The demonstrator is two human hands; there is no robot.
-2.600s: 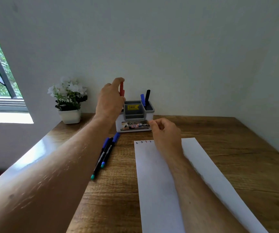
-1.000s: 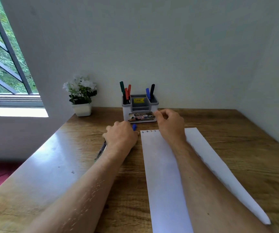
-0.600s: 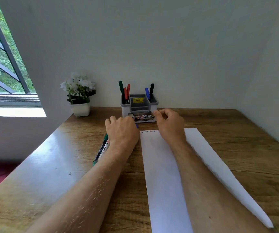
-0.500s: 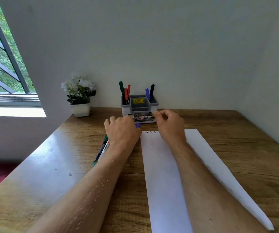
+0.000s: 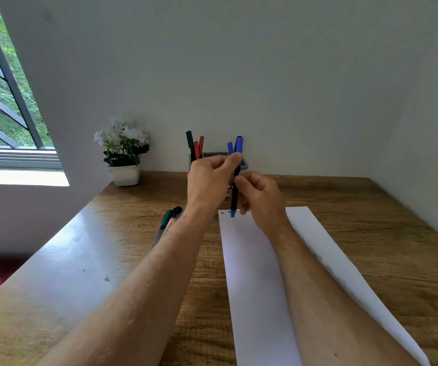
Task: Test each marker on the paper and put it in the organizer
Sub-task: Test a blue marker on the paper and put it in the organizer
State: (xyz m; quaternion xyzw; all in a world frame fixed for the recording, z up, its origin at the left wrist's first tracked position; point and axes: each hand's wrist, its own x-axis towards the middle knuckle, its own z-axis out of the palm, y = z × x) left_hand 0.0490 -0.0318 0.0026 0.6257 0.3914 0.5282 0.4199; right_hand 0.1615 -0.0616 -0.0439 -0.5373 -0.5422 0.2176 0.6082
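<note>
Uncapping the next marker above the paper

We hold a blue-capped marker [image 5: 234,191] upright before the organizer [image 5: 243,163]: left hand [image 5: 208,180] pinching its cap, right hand [image 5: 258,198] curled round the barrel, likely to pull them apart. The paper [image 5: 254,273] lies nearer us on the wooden table [image 5: 357,220]; a potted plant [image 5: 122,157] stands left of the organizer.

Daylight pours in from the barred window [image 5: 4,83] at about 9 o'clock, blowing out the white sill [image 5: 20,177] and leaving a pale sheen on the brown wooden desk [image 5: 62,262] toward 8 o'clock. The rest is soft and even, with faint shadows. Wide-angle lens bends the walls near the edges. Focus is decent, slightly soft overall.
</note>
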